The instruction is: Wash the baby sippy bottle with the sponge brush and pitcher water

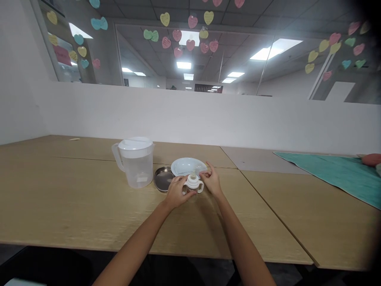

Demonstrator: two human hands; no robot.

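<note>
Holding: one bottle (193,183), with a white collar, two side handles and a clear teat (193,174), upright in your left hand (177,192), which is wrapped about its left side. It sits between the front and back edges of the desk (74,206); whether its base rests on the surface cannot be told.

Your right hand (212,182): just beside the teat and the right-side handle, thumb and forefinger near each other — whether they pinch anything, you cannot tell from this view.

Plate (186,162), white, one: behind the bottle, toward the back edge.

Dish (163,179), round, metal, one: left of the bottle, beside the plate.

Pitcher (137,165), translucent, lidded, one: left of the dish, handle facing the left edge.

Cloth (330,171), teal, one: toward the back right corner, a red object (371,159) at its far right.

Heart-shaped notes (193,21), several colours: on the window (232,51) beyond the back edge.
</note>
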